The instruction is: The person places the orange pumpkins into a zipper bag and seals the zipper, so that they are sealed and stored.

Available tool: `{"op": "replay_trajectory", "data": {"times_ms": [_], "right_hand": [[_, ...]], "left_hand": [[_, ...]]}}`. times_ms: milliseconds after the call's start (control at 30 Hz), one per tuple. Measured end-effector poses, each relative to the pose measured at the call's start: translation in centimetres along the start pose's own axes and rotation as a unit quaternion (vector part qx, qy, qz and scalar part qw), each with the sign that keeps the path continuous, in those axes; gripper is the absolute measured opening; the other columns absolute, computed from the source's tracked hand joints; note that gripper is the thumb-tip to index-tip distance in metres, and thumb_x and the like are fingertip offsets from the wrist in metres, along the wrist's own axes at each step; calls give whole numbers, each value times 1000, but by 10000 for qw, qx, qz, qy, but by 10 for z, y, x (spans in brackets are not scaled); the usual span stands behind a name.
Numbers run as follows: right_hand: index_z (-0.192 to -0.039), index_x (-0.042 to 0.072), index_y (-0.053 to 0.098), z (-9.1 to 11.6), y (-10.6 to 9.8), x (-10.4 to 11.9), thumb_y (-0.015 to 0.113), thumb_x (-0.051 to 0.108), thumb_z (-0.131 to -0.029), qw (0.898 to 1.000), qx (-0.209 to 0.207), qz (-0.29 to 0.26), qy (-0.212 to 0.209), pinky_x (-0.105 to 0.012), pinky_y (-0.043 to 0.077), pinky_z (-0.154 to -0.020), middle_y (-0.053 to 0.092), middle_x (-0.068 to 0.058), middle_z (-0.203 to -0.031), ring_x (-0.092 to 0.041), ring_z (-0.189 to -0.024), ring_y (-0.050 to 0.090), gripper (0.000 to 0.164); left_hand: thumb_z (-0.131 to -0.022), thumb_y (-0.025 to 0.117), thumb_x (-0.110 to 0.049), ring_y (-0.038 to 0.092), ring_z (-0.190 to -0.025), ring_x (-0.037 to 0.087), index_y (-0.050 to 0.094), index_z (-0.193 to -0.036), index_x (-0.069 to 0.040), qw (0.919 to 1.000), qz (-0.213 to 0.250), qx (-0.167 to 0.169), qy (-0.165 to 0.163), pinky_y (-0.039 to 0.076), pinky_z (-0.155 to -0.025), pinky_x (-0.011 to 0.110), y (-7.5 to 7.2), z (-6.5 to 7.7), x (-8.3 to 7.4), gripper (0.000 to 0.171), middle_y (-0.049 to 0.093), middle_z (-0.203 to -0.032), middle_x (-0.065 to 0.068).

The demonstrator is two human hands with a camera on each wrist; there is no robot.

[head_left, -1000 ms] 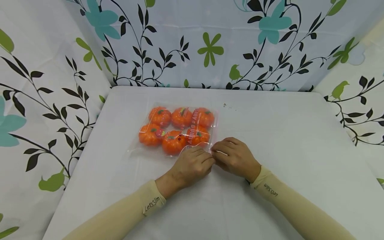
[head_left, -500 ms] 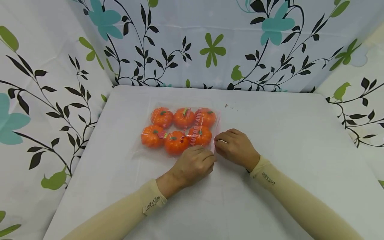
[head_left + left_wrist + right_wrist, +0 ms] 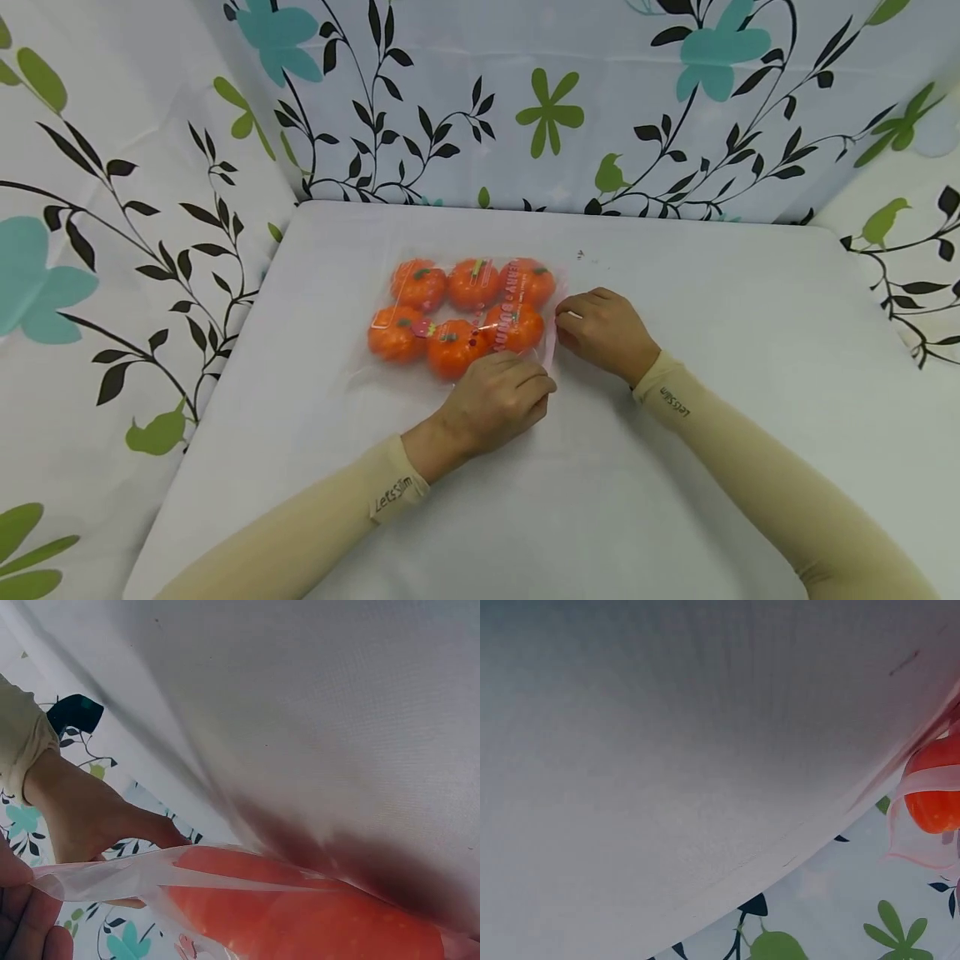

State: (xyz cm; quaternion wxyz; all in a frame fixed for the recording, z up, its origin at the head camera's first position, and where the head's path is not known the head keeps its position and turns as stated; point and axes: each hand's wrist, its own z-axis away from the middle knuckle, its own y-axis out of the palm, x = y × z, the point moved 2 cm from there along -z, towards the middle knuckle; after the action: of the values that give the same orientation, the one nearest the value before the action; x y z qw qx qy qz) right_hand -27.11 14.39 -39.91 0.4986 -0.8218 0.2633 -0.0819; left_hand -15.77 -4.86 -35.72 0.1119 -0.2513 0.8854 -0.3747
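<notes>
A clear plastic bag [image 3: 553,354] with pink lettering and a pink edge lies on the table. Inside it are several small orange pumpkins [image 3: 453,348] with green stems, in two rows. My left hand [image 3: 501,396] pinches the bag's near right corner; in the left wrist view its fingers [image 3: 34,915] hold the film. Farther up the same pink edge, my right hand [image 3: 603,332] pinches the bag with curled fingers. The right wrist view shows a pumpkin [image 3: 934,791] behind the pink-edged film, but not the hand itself. Both fingertips are partly hidden in the head view.
The bag rests on a table with a white cover [image 3: 712,417]. Curtains [image 3: 450,83] printed with leaves, flowers and birds stand behind it and at both sides. Small dark specks [image 3: 581,254] mark the cover beyond the bag.
My right hand has moved up along the bag's pink edge, away from the left hand, so the gap between them has widened. The left hand stays at the near corner. The head view has shifted slightly.
</notes>
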Motion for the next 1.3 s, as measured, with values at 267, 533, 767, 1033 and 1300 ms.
{"op": "replay_trajectory", "data": {"times_ms": [267,533,767,1033,1300], "right_hand": [[-89,4,74,2,6,-16,81,6,-79,9982,377,75,452,-43,58,-81,74,-10,-93,-27,-84,72,12],[-92,3,75,-13,-5,-37,81,6,-80,9973,528,223,464,-44,58,-81,74,-12,-95,-28,-86,72,14],[-91,0,75,-32,-11,-52,78,6,-82,9977,533,332,254,-44,59,-77,74,-14,-96,-30,-86,72,11],[-91,0,74,-40,-5,-60,79,7,-83,9984,378,415,112,-45,58,-77,73,-15,-97,-31,-86,71,12],[-90,1,72,-38,3,-62,79,10,-85,9986,319,412,40,-46,58,-82,71,-15,-101,-30,-86,71,13]], "left_hand": [[-78,77,-8,67,-74,10,75,-84,-9,9999,91,-124,-79,55,-82,23,2,-1,-1,7,71,-80,-2],[-77,78,-8,67,-75,11,75,-85,-7,9989,103,-452,0,55,-80,23,-7,-15,7,8,71,-80,-1],[-77,76,-4,67,-74,12,75,-83,-6,9974,306,-635,-118,55,-79,23,-16,-22,14,6,72,-80,0],[-75,75,-2,66,-73,13,75,-81,-6,9964,512,-651,-201,56,-78,24,-13,-15,14,7,71,-79,0],[-77,72,-2,65,-72,12,74,-81,-7,9952,662,-703,-157,55,-76,24,-12,-9,13,7,71,-79,-1]]}}
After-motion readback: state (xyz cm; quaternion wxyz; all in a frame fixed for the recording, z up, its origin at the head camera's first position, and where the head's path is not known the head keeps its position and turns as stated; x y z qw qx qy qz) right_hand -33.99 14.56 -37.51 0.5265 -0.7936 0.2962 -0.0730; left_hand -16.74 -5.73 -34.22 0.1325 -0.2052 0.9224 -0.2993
